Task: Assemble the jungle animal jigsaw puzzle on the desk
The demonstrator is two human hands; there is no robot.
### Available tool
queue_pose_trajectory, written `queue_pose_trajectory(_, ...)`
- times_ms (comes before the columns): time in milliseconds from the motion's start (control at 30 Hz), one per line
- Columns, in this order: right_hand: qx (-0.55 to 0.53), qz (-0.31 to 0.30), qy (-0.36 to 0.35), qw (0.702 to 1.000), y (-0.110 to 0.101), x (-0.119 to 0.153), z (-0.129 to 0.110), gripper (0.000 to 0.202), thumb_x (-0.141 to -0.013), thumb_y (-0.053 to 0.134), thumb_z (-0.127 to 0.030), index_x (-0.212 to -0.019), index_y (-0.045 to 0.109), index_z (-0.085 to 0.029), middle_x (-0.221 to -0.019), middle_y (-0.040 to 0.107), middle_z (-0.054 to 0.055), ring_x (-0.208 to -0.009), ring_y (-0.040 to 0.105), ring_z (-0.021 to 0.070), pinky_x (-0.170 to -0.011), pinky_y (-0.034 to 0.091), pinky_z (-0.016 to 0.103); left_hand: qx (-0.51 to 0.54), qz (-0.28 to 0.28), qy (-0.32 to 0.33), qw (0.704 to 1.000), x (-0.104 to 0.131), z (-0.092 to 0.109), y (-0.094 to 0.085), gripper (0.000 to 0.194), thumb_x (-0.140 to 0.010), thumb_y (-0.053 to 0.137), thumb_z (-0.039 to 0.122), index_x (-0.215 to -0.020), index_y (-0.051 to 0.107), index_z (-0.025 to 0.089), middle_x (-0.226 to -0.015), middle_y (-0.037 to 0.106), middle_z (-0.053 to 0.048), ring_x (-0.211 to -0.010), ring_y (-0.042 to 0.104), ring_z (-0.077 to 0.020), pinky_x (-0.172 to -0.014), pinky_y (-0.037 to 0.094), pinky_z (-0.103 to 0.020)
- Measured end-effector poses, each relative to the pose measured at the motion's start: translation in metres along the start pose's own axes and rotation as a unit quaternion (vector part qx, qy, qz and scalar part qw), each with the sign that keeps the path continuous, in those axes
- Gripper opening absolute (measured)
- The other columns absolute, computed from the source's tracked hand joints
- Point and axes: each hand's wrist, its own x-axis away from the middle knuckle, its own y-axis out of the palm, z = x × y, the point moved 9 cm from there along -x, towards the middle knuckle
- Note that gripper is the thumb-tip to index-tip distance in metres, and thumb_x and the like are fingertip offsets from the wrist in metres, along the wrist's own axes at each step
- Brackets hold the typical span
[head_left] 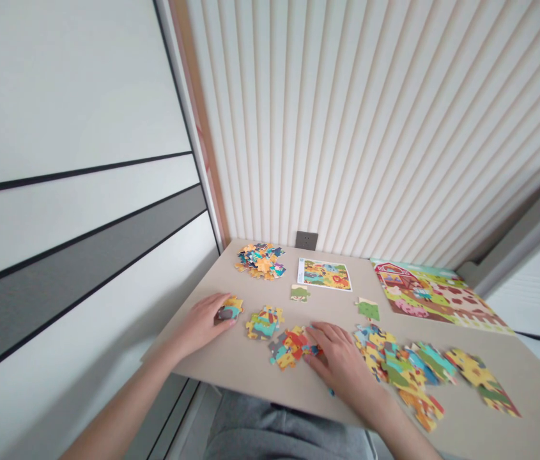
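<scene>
My left hand [205, 317] rests at the left of the table, thumb and fingers curved round a small pile of jigsaw pieces [231, 309] with yellow and grey print. My right hand [341, 361] lies low over the table. Its thumb and fingertips close about blue and red jigsaw pieces [314, 351], partly hidden under the palm. Beside those fingers, a red, yellow and grey group of pieces [290, 347] touches or nearly touches them. Between the hands sits a pile of teal and yellow pieces [264, 322].
Right of my right hand spread several overlapping pieces [401, 364] and a joined yellow-green strip [478, 377]. Behind are a mixed pile [261, 260], a picture card [324, 274], single green pieces [300, 293] [368, 308] and a farm picture [435, 294]. A ribbed wall [308, 128] borders the table.
</scene>
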Motion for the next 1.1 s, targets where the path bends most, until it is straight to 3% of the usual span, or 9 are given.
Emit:
queue_pose_trajectory(100, 0.004, 0.0, 0.004, 1.0, -0.005, 0.0, 0.004, 0.042, -0.095, 0.066, -0.034, -0.137, 0.064, -0.026, -0.141, 0.063, 0.012, -0.132, 0.057, 0.0333, -0.11, 0.047, 0.054, -0.009, -0.023, 0.01, 1.0, 0.0, 0.007, -0.001, 0.063, -0.095, 0.063, 0.051, -0.149, 0.051, 0.022, -0.154, 0.053, -0.013, -0.143, 0.05, -0.0306, -0.12, 0.038, -0.047)
queue_pose_trajectory(233, -0.012, -0.018, -0.037, 0.999, -0.003, -0.006, -0.01, 0.049, -0.095, 0.069, -0.035, -0.143, 0.059, -0.029, -0.15, 0.057, 0.011, -0.139, 0.051, 0.0332, -0.117, 0.039, 0.058, -0.031, -0.054, 0.093, 0.994, -0.004, 0.059, 0.006, 0.08, -0.091, 0.069, 0.056, -0.159, 0.039, 0.027, -0.162, 0.044, -0.011, -0.152, 0.037, -0.0308, -0.126, 0.024, -0.052)
queue_pose_trajectory(367, -0.03, -0.045, -0.054, 0.997, 0.01, -0.015, -0.021, 0.058, -0.093, 0.071, -0.037, -0.148, 0.054, -0.028, -0.152, 0.056, 0.012, -0.142, 0.048, 0.0338, -0.12, 0.034, 0.059, -0.015, -0.088, 0.143, 0.986, -0.014, 0.106, 0.021, 0.075, -0.091, 0.072, 0.046, -0.157, 0.039, 0.034, -0.153, 0.055, -0.007, -0.142, 0.05, -0.027, -0.125, 0.027, -0.051)
queue_pose_trajectory(500, -0.043, -0.048, -0.049, 0.997, 0.014, -0.019, -0.018, 0.053, -0.093, 0.07, -0.035, -0.144, 0.058, -0.027, -0.143, 0.062, 0.011, -0.137, 0.052, 0.0317, -0.121, 0.032, 0.057, -0.01, -0.089, 0.141, 0.986, -0.02, 0.119, 0.02, 0.065, -0.092, 0.072, 0.041, -0.151, 0.047, 0.033, -0.146, 0.06, -0.006, -0.133, 0.056, -0.0268, -0.12, 0.035, -0.048)
queue_pose_trajectory(633, -0.045, -0.033, -0.042, 0.998, 0.005, -0.019, -0.01, 0.052, -0.092, 0.066, -0.027, -0.143, 0.058, -0.026, -0.136, 0.065, 0.011, -0.129, 0.057, 0.029, -0.118, 0.037, 0.052, -0.016, -0.052, 0.111, 0.992, -0.015, 0.094, -0.001, 0.068, -0.088, 0.075, 0.044, -0.149, 0.049, 0.03, -0.141, 0.061, -0.008, -0.131, 0.054, -0.0292, -0.116, 0.039, -0.045)
queue_pose_trajectory(800, -0.026, -0.017, -0.017, 0.999, 0.0, -0.02, 0.002, 0.054, -0.088, 0.06, -0.018, -0.142, 0.06, -0.023, -0.127, 0.066, 0.012, -0.121, 0.059, 0.0284, -0.114, 0.04, 0.049, -0.032, -0.002, 0.032, 0.999, -0.007, 0.028, -0.027, 0.058, -0.095, 0.066, 0.046, -0.147, 0.051, 0.026, -0.138, 0.06, -0.01, -0.129, 0.056, -0.0298, -0.112, 0.042, -0.043)
queue_pose_trajectory(933, 0.007, -0.011, -0.003, 1.0, -0.001, -0.021, 0.005, 0.054, -0.088, 0.06, -0.017, -0.141, 0.061, -0.022, -0.124, 0.067, 0.013, -0.119, 0.06, 0.0292, -0.112, 0.042, 0.049, -0.021, 0.014, -0.022, 0.999, -0.005, -0.009, -0.027, 0.06, -0.093, 0.064, 0.054, -0.145, 0.053, 0.024, -0.134, 0.062, -0.01, -0.126, 0.058, -0.0309, -0.109, 0.045, -0.043)
queue_pose_trajectory(1100, 0.036, 0.03, -0.01, 0.999, -0.011, -0.014, -0.025, 0.041, -0.097, 0.059, -0.023, -0.137, 0.062, -0.024, -0.131, 0.065, 0.013, -0.123, 0.058, 0.0301, -0.111, 0.041, 0.052, -0.001, 0.013, -0.022, 1.0, -0.005, -0.016, -0.015, 0.065, -0.09, 0.068, 0.055, -0.146, 0.053, 0.024, -0.135, 0.062, -0.011, -0.125, 0.06, -0.0316, -0.108, 0.046, -0.043)
